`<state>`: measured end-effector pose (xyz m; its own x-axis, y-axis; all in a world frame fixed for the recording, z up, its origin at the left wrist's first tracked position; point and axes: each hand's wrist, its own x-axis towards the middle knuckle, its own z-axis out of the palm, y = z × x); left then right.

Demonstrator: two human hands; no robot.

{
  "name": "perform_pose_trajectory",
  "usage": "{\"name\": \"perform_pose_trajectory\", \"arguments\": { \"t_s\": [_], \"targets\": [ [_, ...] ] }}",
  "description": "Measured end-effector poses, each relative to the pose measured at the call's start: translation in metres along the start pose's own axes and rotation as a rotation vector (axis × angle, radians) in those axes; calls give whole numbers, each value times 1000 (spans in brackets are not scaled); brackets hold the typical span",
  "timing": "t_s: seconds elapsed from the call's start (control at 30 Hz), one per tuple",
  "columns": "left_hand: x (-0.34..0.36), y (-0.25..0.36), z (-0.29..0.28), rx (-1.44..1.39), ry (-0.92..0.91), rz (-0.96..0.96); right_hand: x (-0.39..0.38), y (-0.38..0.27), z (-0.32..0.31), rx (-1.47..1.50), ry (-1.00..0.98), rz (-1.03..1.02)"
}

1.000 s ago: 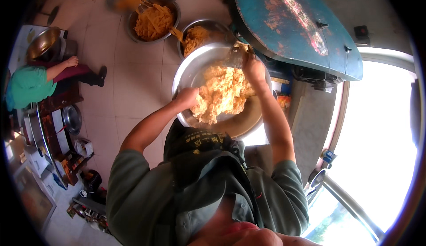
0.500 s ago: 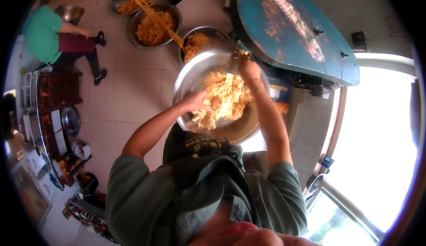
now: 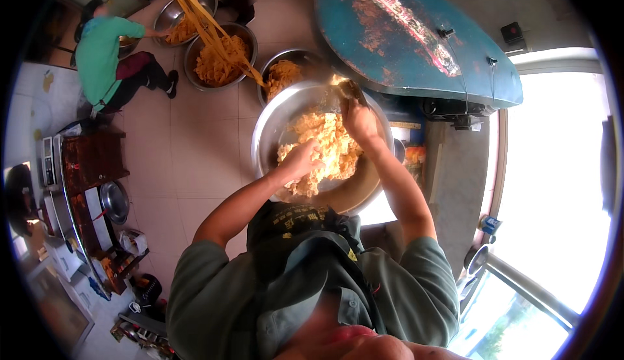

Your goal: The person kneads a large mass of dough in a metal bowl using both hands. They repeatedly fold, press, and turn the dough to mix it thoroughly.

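A large steel bowl [image 3: 268, 116] in front of me holds lumpy, pale-yellow dough [image 3: 326, 140]. My left hand [image 3: 303, 160] lies on the dough's left part, fingers curled into it. My right hand [image 3: 359, 121] grips a metal tool [image 3: 348, 91] at the bowl's upper-right rim, with pale dough at the tool's tip; the tool's full shape is unclear. Long orange noodle-like strands [image 3: 207, 25] run diagonally down over the steel bowls beyond the big one.
A worn teal machine casing [image 3: 396, 19] overhangs the right. Steel bowls of orange strips [image 3: 218, 61] stand beyond. A co-worker in green [image 3: 97, 64] bends at upper left. A wooden rack [image 3: 91, 158] lines the left; a bright doorway [image 3: 552, 165] is at right.
My left hand has moved rightward further onto the dough. My right hand and tool have shifted slightly down. The co-worker has moved toward the upper bowls and now bends over them.
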<state>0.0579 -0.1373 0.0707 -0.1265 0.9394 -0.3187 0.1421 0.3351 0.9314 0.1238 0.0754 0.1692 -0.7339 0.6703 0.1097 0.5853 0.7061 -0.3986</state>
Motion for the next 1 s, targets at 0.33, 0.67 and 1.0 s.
{"name": "perform_pose_trajectory", "arguments": {
  "t_s": [0.33, 0.67, 1.0],
  "targets": [
    [84, 98, -27, 322, 106, 51, -13, 48, -11, 13, -60, 94],
    [107, 21, -7, 740, -36, 422, -83, 91, -74, 319, 31, 113],
    [206, 77, 68, 701, -404, -252, -182, 174, -4, 110, 179, 22]
  ]
}}
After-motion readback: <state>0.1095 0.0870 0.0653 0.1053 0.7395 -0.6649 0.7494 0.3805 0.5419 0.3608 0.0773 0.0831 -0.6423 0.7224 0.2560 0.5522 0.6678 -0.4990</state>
